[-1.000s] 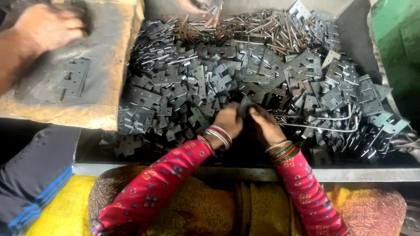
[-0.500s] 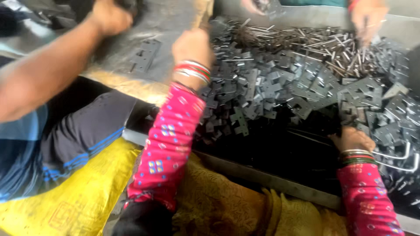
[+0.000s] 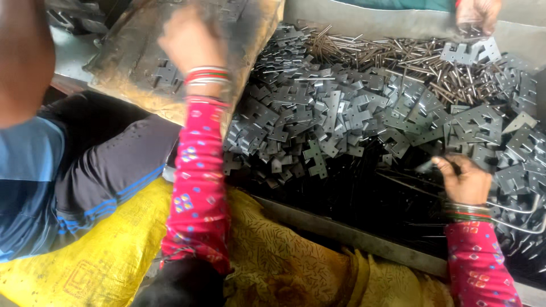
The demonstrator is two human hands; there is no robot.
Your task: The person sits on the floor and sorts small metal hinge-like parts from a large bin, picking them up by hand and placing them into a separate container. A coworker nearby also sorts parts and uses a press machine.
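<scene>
1. The left hand is stretched out over a worn brown board at the upper left. It is blurred, so whether its grip is spread or pressed together cannot be told.
2. A flat grey hinge leaf is seen lying on the board, just beside and below that hand.
3. Red and white bangles are worn at the left wrist, above a pink patterned sleeve.
4. The right hand is held at the near edge of a large heap of grey hinge leaves. Its fingers are curled and pressed around a small dark piece that cannot be identified.
5. A bundle of thin metal pins is piled at the far side of the heap.
6. Bent wire rods are seen just right of the right wrist.
7. A second person's arm and blue-striped dark clothing are seen at the left.
8. Another person's hand is held over the pins at the top right, touching a grey plate.
9. A yellow cloth is spread in the lower left.
</scene>
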